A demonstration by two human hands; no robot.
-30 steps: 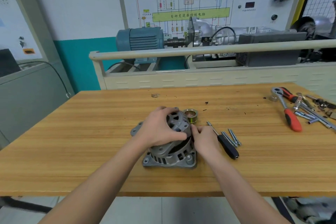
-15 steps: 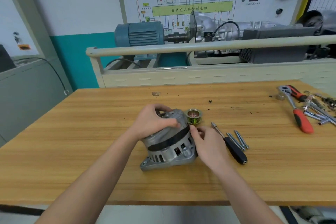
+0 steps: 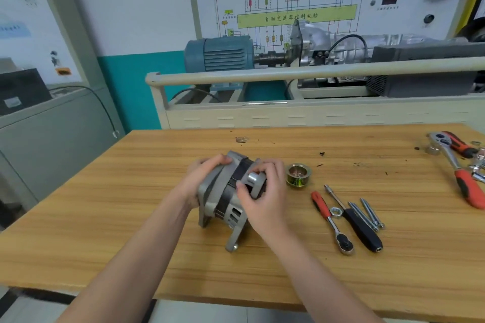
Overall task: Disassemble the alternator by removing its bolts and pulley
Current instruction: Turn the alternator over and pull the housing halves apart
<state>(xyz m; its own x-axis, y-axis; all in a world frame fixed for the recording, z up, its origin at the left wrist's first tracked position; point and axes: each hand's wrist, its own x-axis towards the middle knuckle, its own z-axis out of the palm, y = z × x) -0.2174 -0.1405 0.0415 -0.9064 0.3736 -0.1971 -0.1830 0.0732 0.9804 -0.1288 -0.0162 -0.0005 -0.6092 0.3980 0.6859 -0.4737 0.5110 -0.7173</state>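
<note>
My left grip and right grip both clutch grey metal alternator, tilted on wooden table; ribbed brass-coloured pulley lies just beside.

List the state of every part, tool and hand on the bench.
alternator: tipped on its side, gripped by both hands
pulley: off, standing on table
bolts: removed, lying loose
nut: off, against small ratchet
left hand: gripping housing
right hand: gripping front end

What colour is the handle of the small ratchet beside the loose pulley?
Red, clearest in the head view.
</note>
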